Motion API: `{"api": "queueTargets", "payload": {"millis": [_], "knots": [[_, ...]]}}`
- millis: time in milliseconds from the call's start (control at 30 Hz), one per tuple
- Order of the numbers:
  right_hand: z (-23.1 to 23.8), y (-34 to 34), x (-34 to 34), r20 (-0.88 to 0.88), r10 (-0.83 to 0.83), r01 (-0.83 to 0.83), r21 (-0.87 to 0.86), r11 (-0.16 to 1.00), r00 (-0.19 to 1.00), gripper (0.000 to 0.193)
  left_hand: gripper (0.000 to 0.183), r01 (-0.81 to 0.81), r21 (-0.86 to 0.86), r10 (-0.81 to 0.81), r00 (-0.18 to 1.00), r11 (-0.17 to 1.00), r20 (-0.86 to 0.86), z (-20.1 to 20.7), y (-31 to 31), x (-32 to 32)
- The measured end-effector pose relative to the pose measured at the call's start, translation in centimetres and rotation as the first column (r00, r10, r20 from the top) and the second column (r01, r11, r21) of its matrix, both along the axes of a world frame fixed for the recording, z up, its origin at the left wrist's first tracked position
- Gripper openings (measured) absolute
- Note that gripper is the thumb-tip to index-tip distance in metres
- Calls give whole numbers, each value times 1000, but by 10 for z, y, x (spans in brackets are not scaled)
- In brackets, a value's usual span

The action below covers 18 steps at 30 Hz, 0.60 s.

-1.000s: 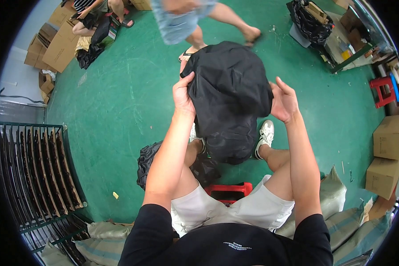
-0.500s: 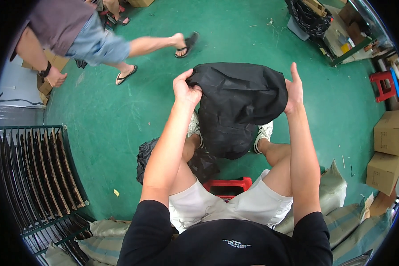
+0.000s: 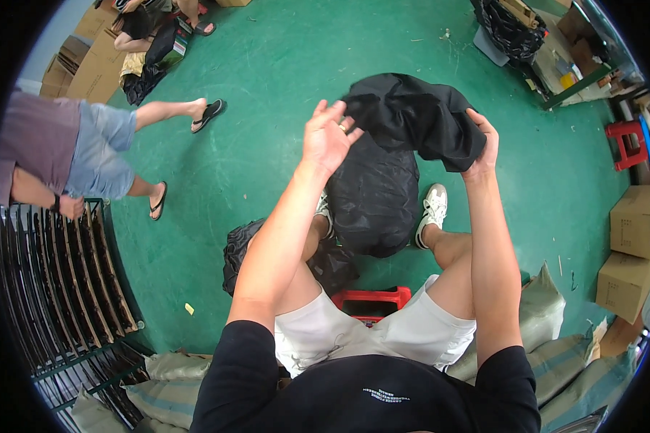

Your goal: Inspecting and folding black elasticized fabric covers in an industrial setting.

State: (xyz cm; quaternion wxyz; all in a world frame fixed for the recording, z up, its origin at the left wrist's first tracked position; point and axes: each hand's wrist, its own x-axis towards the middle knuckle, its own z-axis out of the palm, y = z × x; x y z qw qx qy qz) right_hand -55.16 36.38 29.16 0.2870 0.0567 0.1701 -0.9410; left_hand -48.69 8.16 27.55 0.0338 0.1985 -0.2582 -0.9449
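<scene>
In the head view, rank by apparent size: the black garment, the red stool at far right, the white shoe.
1. black garment
2. red stool and white shoe: look alike; the stool is farther off, so unranked.

- Bright, even light from overhead — soft, short shadows on the green floor.
- Strong fisheye bending, black vignette at the rim.
- Sharp centre, no glare.
</scene>
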Motion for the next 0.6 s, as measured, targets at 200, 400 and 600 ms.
{"api": "queueTargets", "payload": {"millis": [200, 400, 600], "knots": [[22, -23, 9, 71, -15, 6, 127, 992, 997, 43, 88, -18, -317, 73, 984, 948, 162, -3, 10, -1], [32, -38, 18, 117, 29, -52, 200, 979, 993, 38, 84, -79, -278, 116, 986, 957, 117, -11, 18, -11], [2, -32, -10, -54, -93, 100, 142, 985, 994, 31, 105, -237, -496, 62, 937, 835, -343, 27, 9, -22]]}}
